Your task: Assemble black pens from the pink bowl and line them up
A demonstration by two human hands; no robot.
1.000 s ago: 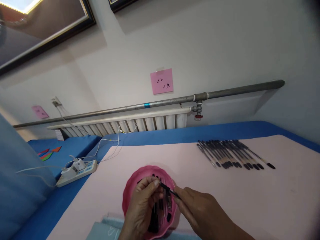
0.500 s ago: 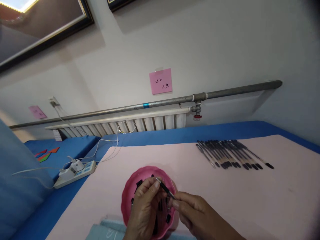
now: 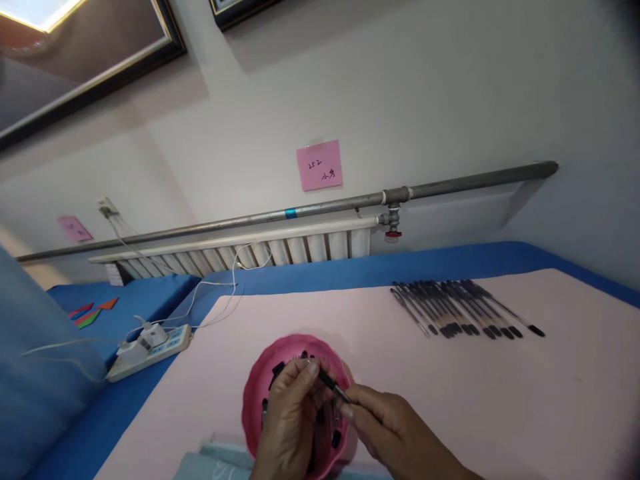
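Note:
Over a pink scalloped bowl (image 3: 253,380), a pen (image 3: 332,385) with a black grip is held between my two hands. My left hand (image 3: 293,413) pinches its tip end between thumb and fingers, covering most of the tip. At the other end, my right hand (image 3: 383,423) closes its thumb and forefinger round the barrel. Dark pen parts, among them a black cap (image 3: 337,439), lie in the bowl, partly hidden by my left hand. Further back on the right, a row of black pens (image 3: 450,307) lies side by side on the pink sheet.
A pink sheet (image 3: 500,400) covers the blue table (image 3: 480,253). A white power strip (image 3: 150,353) with plugs and cables sits at left. A light blue cloth (image 3: 213,460) lies by the bowl. Behind are a radiator (image 3: 320,247) and a pipe (image 3: 350,201).
My left fingers have moved slightly further over the pen's tip, which showed more before. The view has shifted a little; the row of pens stays as it was.

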